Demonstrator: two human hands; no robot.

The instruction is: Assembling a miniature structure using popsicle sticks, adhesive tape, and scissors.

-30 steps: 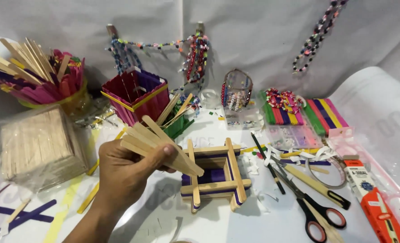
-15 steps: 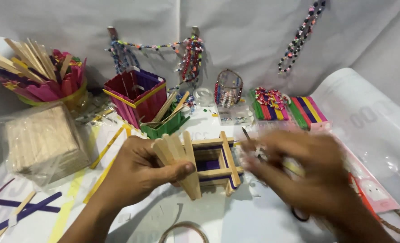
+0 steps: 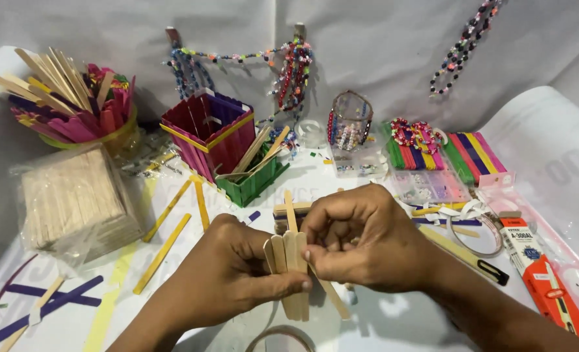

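Since a moment ago the right hand [image 3: 367, 244] has joined the left hand [image 3: 237, 277] at lower centre; both sets of fingers pinch shut on the bundle of plain wooden craft sticks [image 3: 291, 264], above the white tabletop [image 3: 394, 319]

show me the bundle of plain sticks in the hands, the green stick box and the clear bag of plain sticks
bundle of plain sticks [image 3: 291, 261], head view, on the flat face of the middle stick
green stick box [image 3: 254, 182], head view, on its front wall
clear bag of plain sticks [image 3: 74, 202], head view, on the bag's top face
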